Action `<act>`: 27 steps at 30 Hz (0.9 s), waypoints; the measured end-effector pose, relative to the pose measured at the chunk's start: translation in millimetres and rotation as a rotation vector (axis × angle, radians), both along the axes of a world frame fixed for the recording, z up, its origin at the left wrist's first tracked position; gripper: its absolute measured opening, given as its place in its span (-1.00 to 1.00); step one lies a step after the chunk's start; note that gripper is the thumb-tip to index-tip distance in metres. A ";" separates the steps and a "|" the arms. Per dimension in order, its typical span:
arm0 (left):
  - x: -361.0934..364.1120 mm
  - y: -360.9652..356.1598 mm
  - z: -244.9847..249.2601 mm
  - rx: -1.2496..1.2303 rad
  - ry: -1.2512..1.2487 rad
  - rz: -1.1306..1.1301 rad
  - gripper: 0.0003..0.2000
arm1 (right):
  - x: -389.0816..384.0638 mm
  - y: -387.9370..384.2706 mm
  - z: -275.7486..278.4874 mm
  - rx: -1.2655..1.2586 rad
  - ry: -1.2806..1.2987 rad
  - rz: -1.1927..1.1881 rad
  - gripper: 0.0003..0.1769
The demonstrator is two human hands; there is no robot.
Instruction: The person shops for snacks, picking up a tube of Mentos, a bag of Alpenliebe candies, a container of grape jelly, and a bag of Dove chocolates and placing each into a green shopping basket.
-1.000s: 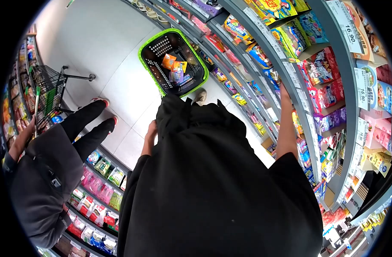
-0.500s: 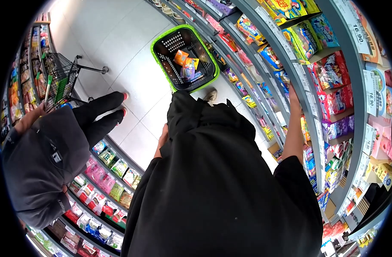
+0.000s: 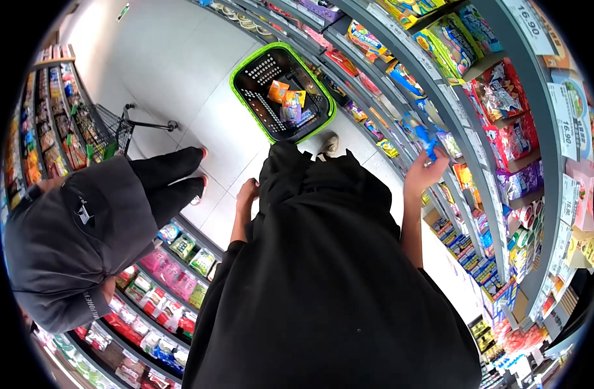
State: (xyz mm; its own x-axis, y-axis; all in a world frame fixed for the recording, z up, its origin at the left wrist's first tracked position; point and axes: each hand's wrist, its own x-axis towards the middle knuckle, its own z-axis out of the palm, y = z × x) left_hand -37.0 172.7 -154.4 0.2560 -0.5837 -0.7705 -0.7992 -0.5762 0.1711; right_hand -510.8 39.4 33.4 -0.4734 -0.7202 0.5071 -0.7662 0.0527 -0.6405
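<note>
Beside the candy shelf, my right hand [image 3: 428, 172] pinches a shiny blue candy packet [image 3: 425, 137] at its lower end. Its printing is blurred. My left hand [image 3: 248, 191] hangs low at my side, away from the shelf, with fingers loosely curled and nothing visible in them. In front of my feet stands a black shopping basket [image 3: 255, 81] with a bright green rim. Inside it lie an orange packet [image 3: 278, 90], another orange-yellow packet [image 3: 293, 98] and a purple packet [image 3: 290, 113].
Shelves of bagged sweets [image 3: 501, 91] with price tags [image 3: 530, 26] curve along my right. To my left, a person in dark clothes [image 3: 83, 220] stands near a shopping cart [image 3: 109, 133] and more snack shelves [image 3: 170, 279]. Pale floor tiles [image 3: 174, 71] run between.
My right hand has drawn back from the shelf and now holds a blue packet. My left hand shows more fully. The person at left and the cart appear shifted in view.
</note>
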 end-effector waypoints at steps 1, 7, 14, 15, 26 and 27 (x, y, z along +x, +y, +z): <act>-0.5 -15.6 10.9 0.005 -0.003 -0.003 -0.72 | 10.5 3.8 -0.5 0.017 -0.008 0.019 -0.79; -60.8 -132.1 111.1 -0.342 0.534 0.105 -0.65 | 68.5 -9.9 42.3 0.206 -0.434 0.480 -0.75; -173.8 -206.2 268.4 -0.165 1.312 0.088 -0.58 | 83.4 -36.0 70.3 0.421 -0.665 0.790 -0.71; -178.9 -207.0 270.6 -0.149 1.317 -0.040 -0.58 | 82.9 -39.7 69.4 0.474 -0.655 0.789 -0.72; -193.4 -191.2 245.7 -0.069 1.198 -0.017 -0.63 | 63.2 -61.0 89.3 0.938 -0.994 0.951 -0.75; -192.8 -192.7 248.0 -0.049 1.198 -0.014 -0.63 | 62.1 -63.8 91.9 0.962 -1.031 0.957 -0.76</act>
